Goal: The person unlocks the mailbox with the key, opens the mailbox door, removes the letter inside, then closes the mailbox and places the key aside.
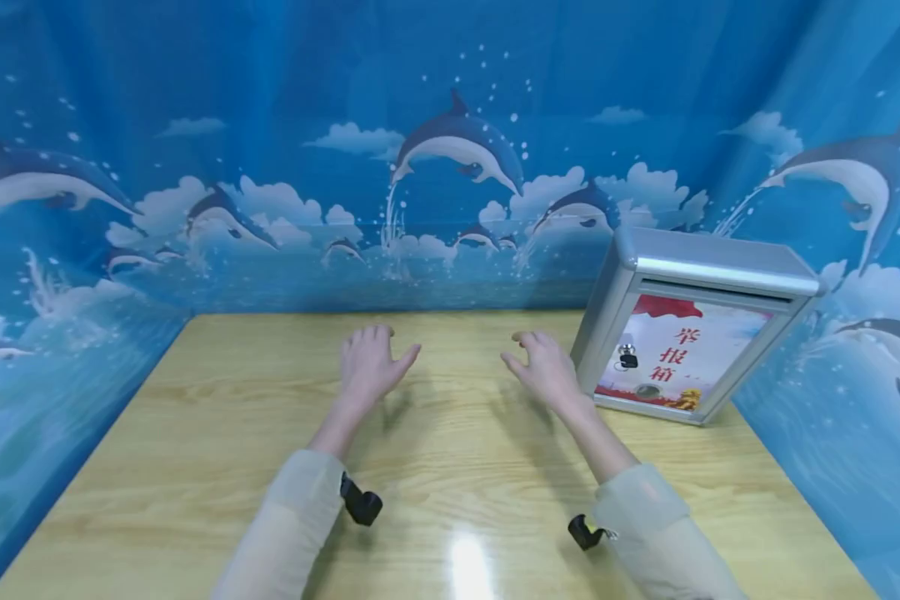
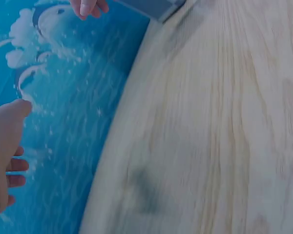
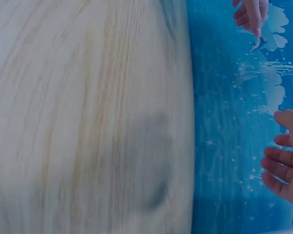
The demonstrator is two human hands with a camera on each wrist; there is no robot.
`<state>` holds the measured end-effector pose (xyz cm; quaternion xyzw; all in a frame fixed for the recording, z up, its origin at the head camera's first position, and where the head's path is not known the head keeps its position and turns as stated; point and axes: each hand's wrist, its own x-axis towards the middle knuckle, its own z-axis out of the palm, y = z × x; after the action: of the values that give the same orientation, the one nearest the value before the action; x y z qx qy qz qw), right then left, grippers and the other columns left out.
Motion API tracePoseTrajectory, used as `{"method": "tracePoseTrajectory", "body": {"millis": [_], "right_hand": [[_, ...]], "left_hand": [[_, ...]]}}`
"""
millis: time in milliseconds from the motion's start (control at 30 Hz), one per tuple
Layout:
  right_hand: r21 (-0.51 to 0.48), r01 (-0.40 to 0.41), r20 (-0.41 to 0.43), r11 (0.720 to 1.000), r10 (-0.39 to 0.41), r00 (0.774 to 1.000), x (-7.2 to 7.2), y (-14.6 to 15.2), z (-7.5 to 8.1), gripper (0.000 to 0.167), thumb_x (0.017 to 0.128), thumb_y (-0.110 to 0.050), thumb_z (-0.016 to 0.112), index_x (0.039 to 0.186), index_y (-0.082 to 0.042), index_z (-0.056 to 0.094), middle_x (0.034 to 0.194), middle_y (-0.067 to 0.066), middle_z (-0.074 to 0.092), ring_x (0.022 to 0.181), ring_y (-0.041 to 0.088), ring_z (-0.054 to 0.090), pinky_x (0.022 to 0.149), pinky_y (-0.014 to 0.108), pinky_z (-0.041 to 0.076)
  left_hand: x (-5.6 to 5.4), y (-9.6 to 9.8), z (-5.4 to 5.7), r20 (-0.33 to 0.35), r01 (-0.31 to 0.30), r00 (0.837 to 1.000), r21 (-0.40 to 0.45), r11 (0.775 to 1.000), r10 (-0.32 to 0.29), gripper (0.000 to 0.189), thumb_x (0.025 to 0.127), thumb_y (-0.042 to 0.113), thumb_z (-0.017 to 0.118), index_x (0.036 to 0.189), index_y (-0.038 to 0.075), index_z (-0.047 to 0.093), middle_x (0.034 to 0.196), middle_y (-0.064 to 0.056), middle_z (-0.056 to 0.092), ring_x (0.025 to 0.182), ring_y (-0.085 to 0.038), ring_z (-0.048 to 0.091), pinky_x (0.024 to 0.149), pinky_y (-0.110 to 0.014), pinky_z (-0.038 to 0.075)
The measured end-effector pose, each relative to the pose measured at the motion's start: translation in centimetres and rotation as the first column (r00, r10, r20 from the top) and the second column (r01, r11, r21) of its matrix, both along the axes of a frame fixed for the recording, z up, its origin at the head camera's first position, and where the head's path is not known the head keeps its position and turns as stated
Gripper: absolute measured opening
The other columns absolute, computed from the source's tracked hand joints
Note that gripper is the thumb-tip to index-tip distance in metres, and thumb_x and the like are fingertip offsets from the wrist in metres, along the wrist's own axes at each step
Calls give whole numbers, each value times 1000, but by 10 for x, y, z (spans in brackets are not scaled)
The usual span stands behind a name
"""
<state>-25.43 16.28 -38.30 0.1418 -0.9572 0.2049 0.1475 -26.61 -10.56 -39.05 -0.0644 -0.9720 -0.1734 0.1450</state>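
Note:
Over the far half of the wooden table, my left hand point(image 1: 372, 360) hovers with its thumb spread to the right and nothing in its grasp. Facing it, my right hand point(image 1: 546, 367) is held above the table too, fingers relaxed, holding nothing. Just right of that hand stands a silver metal box point(image 1: 708, 258), tilted in the view, with a slot near its top and a white front panel with red Chinese characters. A small lock with a black-headed key point(image 1: 628, 360) sits on the panel's left side. In the left wrist view, part of the box point(image 2: 158, 7) shows at the top.
The pale wood-grain table point(image 1: 217, 450) runs back to a blue curtain point(image 1: 270, 108) printed with dolphins and clouds, which encloses it at the back and sides. Black wrist cameras point(image 1: 362, 502) are strapped at both sleeves. A bright light reflection lies near the table's front.

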Motion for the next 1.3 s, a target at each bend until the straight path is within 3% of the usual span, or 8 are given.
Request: {"method": "tracePoseTrajectory", "body": {"millis": [167, 400, 500, 733, 933, 1167, 1233, 1300], "right_hand": [[-79, -31, -118, 996, 22, 993, 12, 11, 9, 11, 87, -15, 62, 83, -4, 63, 79, 7, 61, 74, 23, 59, 67, 38, 49], [-186, 1, -269, 983, -52, 962, 31, 37, 29, 17, 85, -8, 61, 69, -7, 55, 67, 5, 52, 60, 20, 50, 57, 35, 41], [-234, 18, -346, 972, -101, 933, 35, 53, 36, 19, 85, -7, 60, 68, -6, 52, 65, 6, 51, 59, 20, 48, 55, 33, 38], [-378, 40, -517, 925, -247, 820, 40, 87, 52, 16, 84, -2, 58, 68, 2, 54, 65, 13, 53, 60, 7, 44, 56, 16, 31], [-494, 141, -479, 858, -404, 780, 48, 112, 62, 19, 88, -6, 58, 75, 7, 55, 69, 16, 53, 64, -7, 37, 59, 15, 30], [-624, 184, -512, 760, -575, 638, 55, 142, 62, 20, 87, -8, 60, 90, 11, 61, 85, -20, 43, 86, -9, 37, 76, 18, 35], [-656, 208, -493, 726, -621, 610, 57, 151, 61, 24, 87, -11, 62, 97, 10, 59, 92, -24, 37, 91, -8, 34, 81, 20, 33], [-702, 222, -447, 676, -662, 602, 58, 159, 59, 28, 87, -15, 63, 105, 5, 57, 98, -22, 35, 96, -7, 34, 84, 21, 32]], "left_hand": [[2, 20, 12, -79, 61, 996, 136, 989, -50, 44, 86, 46, 60, 89, 2, 62, 83, -10, 61, 75, -25, 56, 67, -38, 46], [8, 54, 33, -28, 138, 990, 296, 945, -136, 40, 87, 45, 60, 80, 6, 52, 72, -5, 48, 62, -19, 42, 55, -31, 34], [10, 67, 42, -16, 176, 983, 324, 930, -180, 39, 87, 45, 60, 83, 7, 51, 76, -7, 50, 65, -20, 43, 57, -31, 35], [9, 90, 53, -4, 239, 968, 325, 915, -251, 44, 87, 49, 58, 97, 6, 56, 91, -6, 54, 81, -20, 49, 70, -33, 43], [6, 109, 52, 27, 293, 945, 379, 878, -327, 57, 87, 47, 58, 124, 4, 52, 118, -10, 54, 110, -26, 48, 91, -41, 40], [4, 136, 53, 56, 299, 928, 481, 824, -369, 69, 87, 47, 59, 139, 8, 37, 136, -8, 45, 125, -24, 40, 101, -42, 33], [4, 143, 53, 53, 298, 927, 497, 815, -372, 70, 87, 46, 60, 140, 9, 36, 137, -7, 44, 125, -23, 40, 102, -42, 33], [3, 150, 54, 51, 296, 926, 513, 806, -373, 71, 86, 46, 61, 141, 10, 35, 138, -6, 44, 126, -23, 39, 102, -42, 32]]}}
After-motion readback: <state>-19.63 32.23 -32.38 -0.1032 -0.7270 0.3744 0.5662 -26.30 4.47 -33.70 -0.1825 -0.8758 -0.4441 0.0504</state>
